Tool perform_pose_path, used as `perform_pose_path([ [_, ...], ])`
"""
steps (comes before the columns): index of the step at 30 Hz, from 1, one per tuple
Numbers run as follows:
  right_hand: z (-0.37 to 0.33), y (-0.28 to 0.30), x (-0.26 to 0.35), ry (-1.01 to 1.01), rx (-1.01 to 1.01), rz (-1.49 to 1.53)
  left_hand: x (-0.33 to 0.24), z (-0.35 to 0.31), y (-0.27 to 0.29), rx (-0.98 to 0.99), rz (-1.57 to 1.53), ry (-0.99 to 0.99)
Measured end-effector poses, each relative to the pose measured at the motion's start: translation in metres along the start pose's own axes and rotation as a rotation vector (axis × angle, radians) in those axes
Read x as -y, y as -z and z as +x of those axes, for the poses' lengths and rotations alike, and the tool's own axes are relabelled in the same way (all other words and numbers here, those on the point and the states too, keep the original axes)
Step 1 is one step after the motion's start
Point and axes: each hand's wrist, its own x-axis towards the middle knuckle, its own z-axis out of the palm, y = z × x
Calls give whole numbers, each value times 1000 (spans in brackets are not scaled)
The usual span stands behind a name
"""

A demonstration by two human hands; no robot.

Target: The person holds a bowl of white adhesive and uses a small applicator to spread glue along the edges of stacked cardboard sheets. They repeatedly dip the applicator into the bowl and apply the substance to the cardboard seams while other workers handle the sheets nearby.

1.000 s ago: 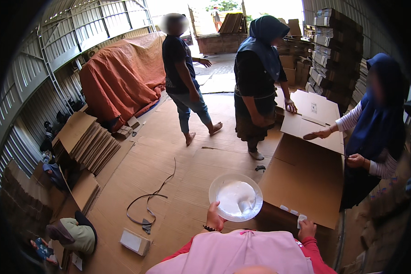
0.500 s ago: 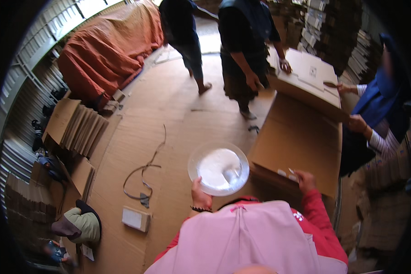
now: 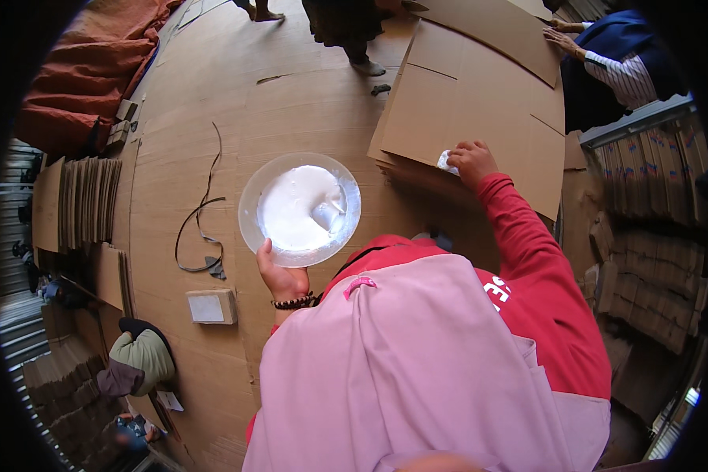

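Observation:
A round translucent plastic bowl holding smooth white paste rests in my left hand, which grips its near rim. The paste has a scooped hollow at its right side. My right hand is closed on a small white wad, perhaps a sponge or cloth, partly covered by my fingers. That wad touches the near edge of the top sheet in a stack of flat brown cardboard. A co-worker's hands lie near another cardboard sheet at the stack's far end.
A dark strap and a small box lie on the cardboard-covered floor to the left. Upright cardboard bundles and a person seen from above are farther left. More bundles stand at right. An orange tarp hangs far left.
My view has tilted down and shifted right. My right hand has moved onto the cardboard's near edge with the white wad. The printed white-topped sheet has left the stack top in view.

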Motion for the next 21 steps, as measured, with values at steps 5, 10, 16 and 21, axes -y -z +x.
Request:
perform_pose_path([
  [5, -34, -2, -20, 26, 100, -96, 1, 1, 3, 27, 4, -40],
  [10, -117, 13, -61, -112, 105, -84, 1, -3, -1, 12, 27, -26],
  [16, -168, 27, -67, -455, 52, 105, -5, -2, -5, 8, 72, 49],
  [21, -157, 20, -41, -1019, -146, 550, -7, 1, -4, 83, 75, 93],
])
